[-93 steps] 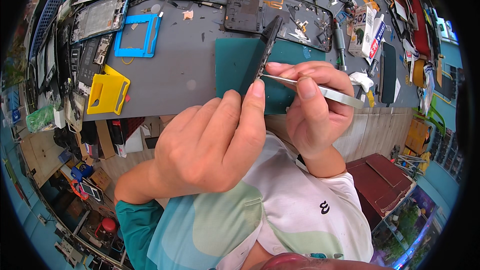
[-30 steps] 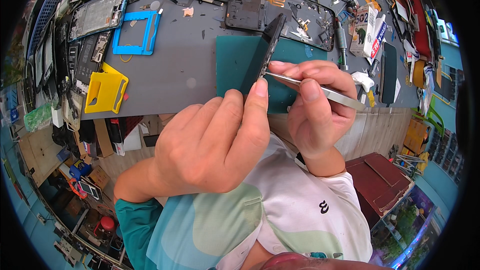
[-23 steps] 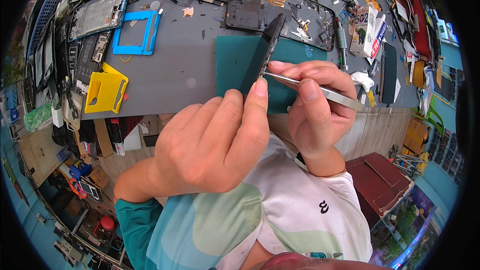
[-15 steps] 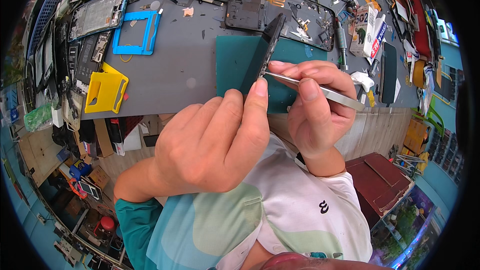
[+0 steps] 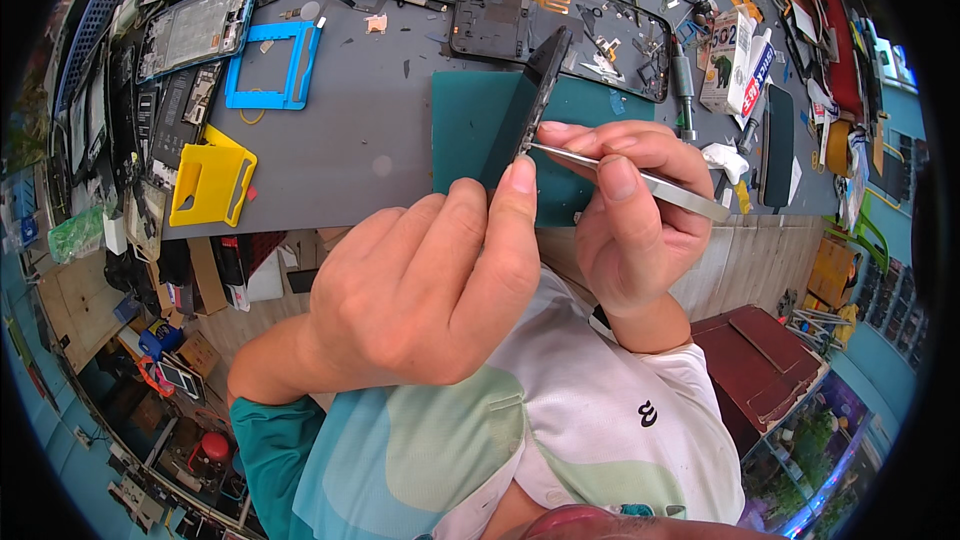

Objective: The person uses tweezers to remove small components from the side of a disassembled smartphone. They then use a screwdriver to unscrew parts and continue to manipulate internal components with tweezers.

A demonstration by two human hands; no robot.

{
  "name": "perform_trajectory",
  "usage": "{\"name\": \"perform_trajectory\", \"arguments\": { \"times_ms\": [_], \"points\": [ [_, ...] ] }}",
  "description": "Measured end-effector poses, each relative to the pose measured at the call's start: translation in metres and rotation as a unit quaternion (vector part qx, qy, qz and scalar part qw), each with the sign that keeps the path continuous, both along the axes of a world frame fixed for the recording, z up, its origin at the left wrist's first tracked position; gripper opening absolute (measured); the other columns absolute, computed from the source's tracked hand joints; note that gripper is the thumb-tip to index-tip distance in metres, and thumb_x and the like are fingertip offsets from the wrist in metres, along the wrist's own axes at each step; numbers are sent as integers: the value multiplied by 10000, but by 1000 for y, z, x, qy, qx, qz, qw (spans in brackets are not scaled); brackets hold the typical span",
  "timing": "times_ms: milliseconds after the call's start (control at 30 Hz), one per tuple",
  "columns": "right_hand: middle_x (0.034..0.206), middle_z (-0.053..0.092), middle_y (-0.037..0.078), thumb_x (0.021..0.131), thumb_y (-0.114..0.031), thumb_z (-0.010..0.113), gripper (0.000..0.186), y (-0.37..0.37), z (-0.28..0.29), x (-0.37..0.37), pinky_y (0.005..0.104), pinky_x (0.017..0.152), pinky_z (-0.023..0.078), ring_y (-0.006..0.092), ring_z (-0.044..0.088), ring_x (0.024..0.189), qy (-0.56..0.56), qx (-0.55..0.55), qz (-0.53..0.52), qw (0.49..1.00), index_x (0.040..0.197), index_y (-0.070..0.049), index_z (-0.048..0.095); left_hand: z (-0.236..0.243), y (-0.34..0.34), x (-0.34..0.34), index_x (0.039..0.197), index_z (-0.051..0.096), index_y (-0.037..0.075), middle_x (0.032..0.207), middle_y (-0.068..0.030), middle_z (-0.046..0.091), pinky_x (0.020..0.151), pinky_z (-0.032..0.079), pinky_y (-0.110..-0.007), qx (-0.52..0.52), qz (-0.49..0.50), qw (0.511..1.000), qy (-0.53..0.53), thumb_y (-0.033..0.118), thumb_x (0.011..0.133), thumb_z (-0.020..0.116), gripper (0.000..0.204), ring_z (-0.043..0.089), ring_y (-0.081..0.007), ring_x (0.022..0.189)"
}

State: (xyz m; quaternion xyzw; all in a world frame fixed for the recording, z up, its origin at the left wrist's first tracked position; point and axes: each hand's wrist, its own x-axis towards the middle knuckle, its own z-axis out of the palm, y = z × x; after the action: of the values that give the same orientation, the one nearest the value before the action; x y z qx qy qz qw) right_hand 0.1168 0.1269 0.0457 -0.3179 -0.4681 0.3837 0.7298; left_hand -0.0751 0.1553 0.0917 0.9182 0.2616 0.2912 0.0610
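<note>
My left hand (image 5: 430, 280) grips the near end of a dark phone (image 5: 528, 105), thumb along its edge and fingers behind. The phone stands tilted on its side above a teal mat (image 5: 465, 100), its narrow edge turned to the right. Silver tweezers (image 5: 665, 192) lie in my right hand (image 5: 645, 210), pinched between thumb and fingers. Their tip meets the phone's edge just above my left thumb. Any tiny part at the tip is too small to make out.
Behind the mat lies a black phone frame (image 5: 640, 35) with small loose parts in it. To the left are a blue plastic frame (image 5: 235, 85), a yellow holder (image 5: 190, 185) and stacked phone parts. At right stand a screwdriver (image 5: 684, 90) and a small glue box (image 5: 722, 65).
</note>
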Motion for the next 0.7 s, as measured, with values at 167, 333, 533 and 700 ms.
{"name": "perform_trajectory", "arguments": {
  "times_ms": [167, 333, 533, 700],
  "points": [
    [1074, 692, 212, 964, 118, 591, 162, 1, -1, 1, 480, 955, 610, 348, 737, 1023, -2, 3, 2, 1000, 1117, 80, 628, 0, -1, 0, 1257, 619, -158, 947, -226, 730, 609, 583, -340, -1, 2, 1000, 2, -84, 656, 642, 605, 725, -275, 712],
    [1072, 690, 212, 962, 120, 589, 164, 1, -1, 1, 478, 955, 610, 345, 736, 1023, -4, 5, 0, 1000, 1118, 87, 627, 0, 0, 0, 1253, 622, -158, 945, -224, 731, 607, 583, -338, 1, 1, 1000, 3, -83, 651, 641, 607, 725, -275, 712],
    [1075, 687, 214, 968, 112, 587, 157, 0, -1, 1, 482, 956, 610, 344, 735, 1023, -9, 0, 0, 1000, 1120, 83, 620, 0, 0, 0, 1252, 624, -157, 945, -223, 732, 606, 583, -339, -1, 1, 1000, 3, -80, 649, 641, 608, 726, -276, 715],
    [1080, 682, 214, 978, 101, 581, 148, -2, -1, 1, 502, 969, 605, 344, 734, 1024, -3, -3, 4, 1000, 1121, 72, 608, 0, 0, 0, 1257, 623, -155, 946, -224, 732, 609, 584, -342, 1, 1, 1000, 3, -76, 655, 642, 607, 724, -276, 713]
  ]
}}
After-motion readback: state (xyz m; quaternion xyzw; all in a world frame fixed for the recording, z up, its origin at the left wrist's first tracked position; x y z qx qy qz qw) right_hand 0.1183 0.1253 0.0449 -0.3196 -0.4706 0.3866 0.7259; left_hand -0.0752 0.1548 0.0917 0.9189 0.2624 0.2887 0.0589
